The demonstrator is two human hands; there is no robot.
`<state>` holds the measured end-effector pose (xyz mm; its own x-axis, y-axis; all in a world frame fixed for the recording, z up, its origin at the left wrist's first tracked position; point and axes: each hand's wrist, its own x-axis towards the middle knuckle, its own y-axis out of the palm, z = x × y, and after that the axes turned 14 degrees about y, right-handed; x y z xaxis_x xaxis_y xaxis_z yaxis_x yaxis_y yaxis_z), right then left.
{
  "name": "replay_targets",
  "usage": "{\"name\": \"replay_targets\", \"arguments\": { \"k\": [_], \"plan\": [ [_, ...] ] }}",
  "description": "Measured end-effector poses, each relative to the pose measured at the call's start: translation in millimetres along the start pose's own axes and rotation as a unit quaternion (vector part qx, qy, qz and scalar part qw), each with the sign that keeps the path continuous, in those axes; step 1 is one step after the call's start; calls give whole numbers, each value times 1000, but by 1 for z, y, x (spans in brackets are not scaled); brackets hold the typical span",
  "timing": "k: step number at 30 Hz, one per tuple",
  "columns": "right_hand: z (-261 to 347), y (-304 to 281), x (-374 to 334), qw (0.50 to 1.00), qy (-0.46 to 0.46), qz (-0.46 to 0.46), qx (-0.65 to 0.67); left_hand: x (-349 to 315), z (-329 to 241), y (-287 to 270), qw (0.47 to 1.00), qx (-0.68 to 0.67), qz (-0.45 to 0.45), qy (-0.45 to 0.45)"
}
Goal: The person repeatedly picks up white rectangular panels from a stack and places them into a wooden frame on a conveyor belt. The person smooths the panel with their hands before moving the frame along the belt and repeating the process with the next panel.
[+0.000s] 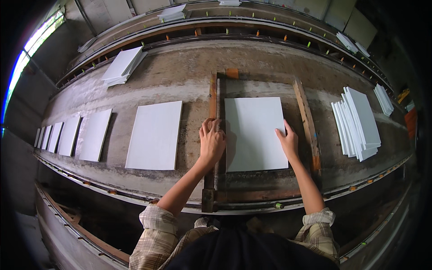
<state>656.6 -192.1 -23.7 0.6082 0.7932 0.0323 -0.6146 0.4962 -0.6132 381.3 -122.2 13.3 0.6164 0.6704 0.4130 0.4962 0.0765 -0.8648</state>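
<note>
A wooden frame (307, 119) lies on the long worn table, around a flat white rectangular panel (254, 128). My left hand (212, 143) has its fingers curled over the frame's left bar, beside the panel's left edge, and throws a shadow onto the panel. At the panel's right edge is my right hand (288, 141), its thumb on the white face and its fingers along the side; their undersides are hidden. Another white panel (154, 135) lies flat to the left, outside the frame.
Several white panels (96, 135) lie in a row toward the table's left end. Panel stacks stand at the right (362, 121) and far left (123, 65). A rail with small orange and green pegs (227, 31) runs along the far edge; another peg (279, 205) sits on the near edge.
</note>
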Motion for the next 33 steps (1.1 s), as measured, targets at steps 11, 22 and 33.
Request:
{"name": "replay_targets", "arguments": {
  "k": [11, 22, 33],
  "plan": [
    [-22, 16, 6, 974, -147, -129, -116, 2, 2, 4, 1000, -27, -13, 2],
    [-17, 14, -9, 979, -125, -115, -109, -4, 7, 4, 998, -37, -33, 24],
    [-16, 13, -11, 980, -124, -112, -110, -6, 9, 4, 997, -45, -48, 32]
  ]
}}
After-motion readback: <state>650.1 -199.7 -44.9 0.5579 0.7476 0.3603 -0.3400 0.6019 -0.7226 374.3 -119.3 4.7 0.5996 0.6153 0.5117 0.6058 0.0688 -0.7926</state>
